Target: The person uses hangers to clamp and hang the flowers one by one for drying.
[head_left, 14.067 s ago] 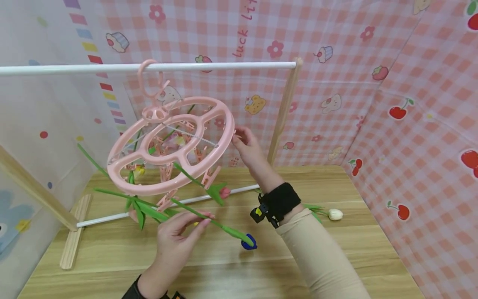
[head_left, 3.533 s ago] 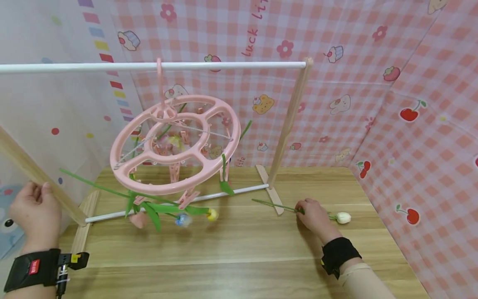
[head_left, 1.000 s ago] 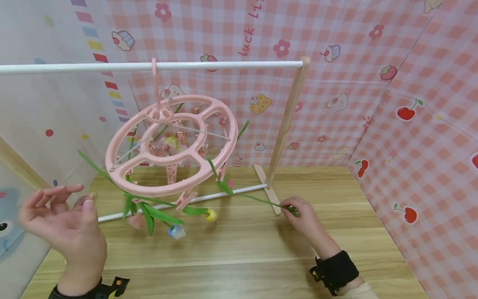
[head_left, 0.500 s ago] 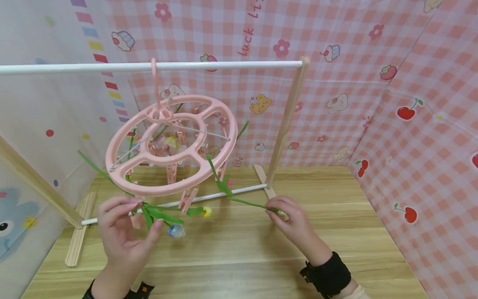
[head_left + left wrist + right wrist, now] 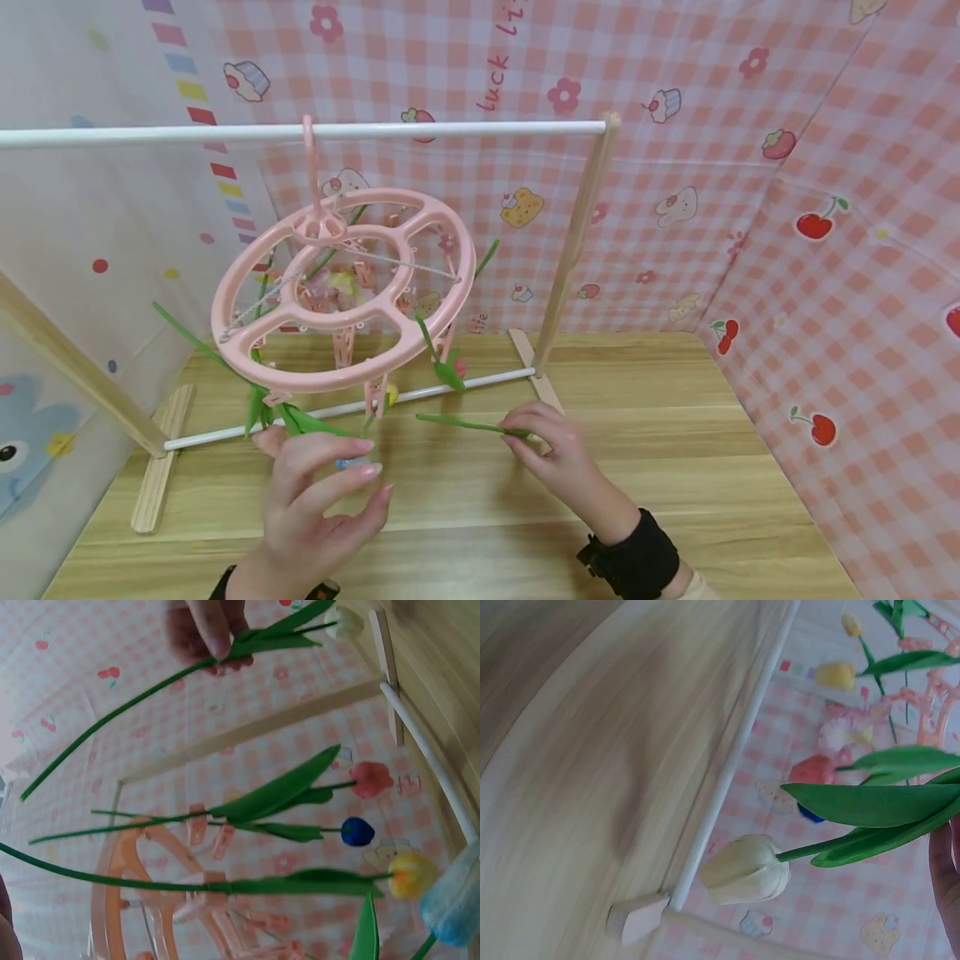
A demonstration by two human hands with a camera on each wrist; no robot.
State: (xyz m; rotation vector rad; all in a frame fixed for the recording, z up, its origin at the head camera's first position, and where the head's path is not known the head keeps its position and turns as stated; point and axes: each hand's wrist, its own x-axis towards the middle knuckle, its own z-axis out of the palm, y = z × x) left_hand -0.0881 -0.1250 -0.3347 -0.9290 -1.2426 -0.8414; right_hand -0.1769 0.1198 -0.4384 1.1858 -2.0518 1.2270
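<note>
My right hand pinches an artificial white tulip by its green stem and leaves, with the stem end pointing left toward the hanger. Fingers loosely bent and apart, my left hand is below the hanger's front rim and holds nothing; it partly covers a light blue tulip. A round pink clip hanger hangs above it. Clipped sideways to the hanger are a yellow tulip, a pink tulip and a dark blue tulip. A pink clip hangs above the left fingertips.
The hanger hooks over a white rod held by wooden posts. A lower white bar crosses just above the wooden table. Patterned cloth encloses the back and sides.
The dark blue tulip, earlier in my left hand, now hangs clipped. My right hand took the white tulip from the table and carried it left. My left hand moved right; the yellow tulip swung back.
</note>
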